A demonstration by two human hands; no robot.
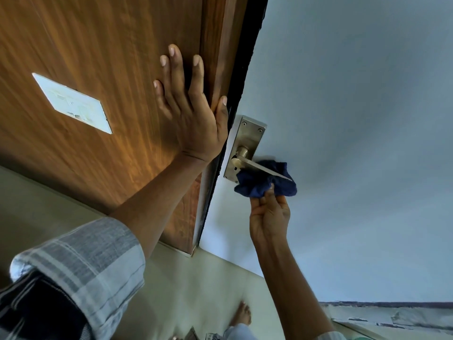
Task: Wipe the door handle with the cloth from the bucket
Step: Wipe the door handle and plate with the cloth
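Since the wide-angle lens tilts and bends everything, the geometry is hard to read: the brown wood-grain door [98, 57] fills the upper left, cut off by the top and left edges, and the pale blue-grey panel [355, 119] takes the right. A black strip [241, 67] runs between them; whether it is a seal or a gap, cannot tell. Print on the white rectangular label [73, 103] on the door is too blurred to read. The bucket is not in view. Bottom edge crops a bare foot [241, 314] on the pale tiled floor [196, 290], plus small items beside it that I can't identify.

Left hand [190, 106]: fully open, fingers spread, palm flat against the wood door near its edge, thumb tip at the edge by the black strip. Holds nothing. The grey-and-white checked sleeve [85, 261] is rolled up the forearm.

Right hand [269, 213]: closed in a pinch on the crumpled dark blue cloth [262, 185], fingertips bunched into its lower folds; palm side is hidden.

The cloth sits bunched under and behind the brushed-metal lever door handle [259, 166], touching it. Lever's top face and tip stay visible over the cloth. The lever comes off a rectangular metal backplate [247, 141] with visible screws; the cloth covers the plate's lower corner.
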